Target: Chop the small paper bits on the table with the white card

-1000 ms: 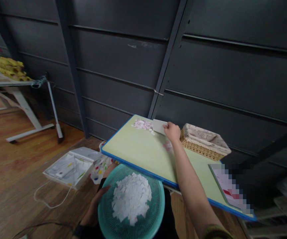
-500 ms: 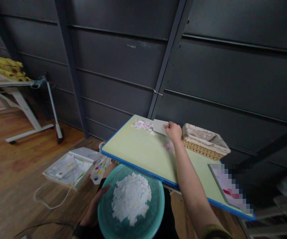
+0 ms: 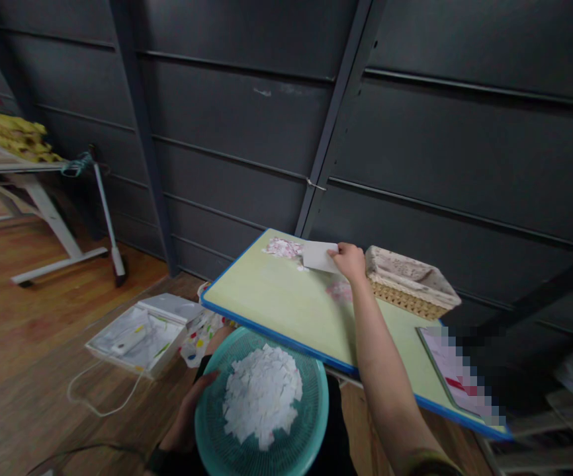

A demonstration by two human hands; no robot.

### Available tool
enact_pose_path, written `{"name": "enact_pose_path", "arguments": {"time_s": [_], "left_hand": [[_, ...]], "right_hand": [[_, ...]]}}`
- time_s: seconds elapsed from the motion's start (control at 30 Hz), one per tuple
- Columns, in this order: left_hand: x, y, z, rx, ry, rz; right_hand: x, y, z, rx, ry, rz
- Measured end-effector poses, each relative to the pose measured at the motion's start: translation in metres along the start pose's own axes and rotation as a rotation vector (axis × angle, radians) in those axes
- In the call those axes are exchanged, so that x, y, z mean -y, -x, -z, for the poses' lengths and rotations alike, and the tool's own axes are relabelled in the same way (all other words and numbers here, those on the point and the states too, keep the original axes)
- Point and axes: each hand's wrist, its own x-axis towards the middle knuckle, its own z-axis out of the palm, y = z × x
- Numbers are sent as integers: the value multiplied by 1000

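Observation:
My right hand (image 3: 350, 260) is closed on one end of a flat white card (image 3: 320, 256), reaching over a pale yellow-green board with a blue rim (image 3: 276, 297). The card's far edge meets a heap of small white and pinkish scraps (image 3: 282, 248) at the board's back. A reddish patch (image 3: 340, 291) lies below that hand, too blurred to name. My left hand (image 3: 192, 403) grips the left rim of a teal plastic strainer basket (image 3: 316, 416) on my lap. White paper scraps (image 3: 264, 393) are piled inside the basket.
A lined wicker basket (image 3: 410, 304) stands right of my right hand on the board. Nearer lies a partly pixelated flat item (image 3: 448, 370). On the floor at left sit an open white box (image 3: 135, 337) with a cord and a bag of colourful bits (image 3: 200, 337). A dark panelled wall (image 3: 237, 119) rises behind.
My right hand has shifted slightly right, and the card has tilted a little along the scraps. My left hand and the strainer basket have stayed put.

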Motion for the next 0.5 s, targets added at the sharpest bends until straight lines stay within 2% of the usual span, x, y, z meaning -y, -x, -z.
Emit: {"name": "enact_pose_path", "arguments": {"time_s": [0.1,0.27,0.37,0.5], "left_hand": [[3,-2,3,-15,-15,18],[2,0,2,-26,-30,-12],[1,4,-1,-3,-36,-7],[-2,9,-6,-53,-62,-56]], "right_hand": [[-5,-2,3,-21,-5,-25],[-7,-3,3,19,-8,-20],[-4,-3,1,42,-50,7],[-3,-2,-1,37,-140,59]]}}
